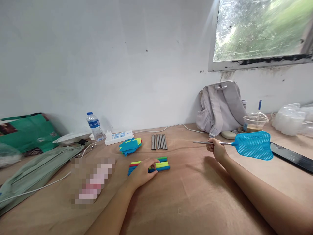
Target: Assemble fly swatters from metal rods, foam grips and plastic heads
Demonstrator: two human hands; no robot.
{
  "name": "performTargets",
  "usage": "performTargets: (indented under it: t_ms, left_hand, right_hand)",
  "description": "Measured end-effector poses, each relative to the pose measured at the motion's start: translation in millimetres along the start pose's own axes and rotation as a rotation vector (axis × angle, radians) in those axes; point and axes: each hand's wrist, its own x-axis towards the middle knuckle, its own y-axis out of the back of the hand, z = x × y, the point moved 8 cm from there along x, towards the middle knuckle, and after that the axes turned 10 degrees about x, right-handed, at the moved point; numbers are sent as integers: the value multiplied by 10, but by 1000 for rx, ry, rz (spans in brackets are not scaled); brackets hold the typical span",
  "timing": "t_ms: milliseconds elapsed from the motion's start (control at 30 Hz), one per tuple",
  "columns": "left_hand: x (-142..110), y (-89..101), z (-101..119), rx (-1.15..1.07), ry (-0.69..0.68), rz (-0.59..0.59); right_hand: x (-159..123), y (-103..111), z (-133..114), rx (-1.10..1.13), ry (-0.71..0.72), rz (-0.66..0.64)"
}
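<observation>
The forearms point(259, 191) were spread apart. The blue swatter point(244, 144) was clamped by its metal rod point(226, 143) in the right hand point(216, 149), seemingly to keep the mesh point(257, 146) clear; coloured tubes point(163, 165), grouped parallel, were partly covered by the left hand point(143, 171), whose grip could not be told.

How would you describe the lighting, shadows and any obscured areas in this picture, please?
In the head view, the window at upper right looks bright and partly washed out; a soft shadow lies on the table below the right hand; a pixelated patch at left hides detail.
</observation>
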Motion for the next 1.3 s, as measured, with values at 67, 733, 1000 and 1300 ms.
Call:
performTargets:
  t_ms: [67,733,1000,1300]
  left_hand:
    - [-2,9,-7,-7,7,6]
    - [-33,115,277,164,-98,56]
    - [-54,214,334,109,-116,213]
    - [-167,272,186,-409,-81,320]
  right_hand:
    - [-2,1,2,2,-2,3]
    - [-203,-495,-101,125,-63,-183]
    - [-530,-969,-292,-432,216,-329]
    - [-988,-1452,-464,-873,658,-659]
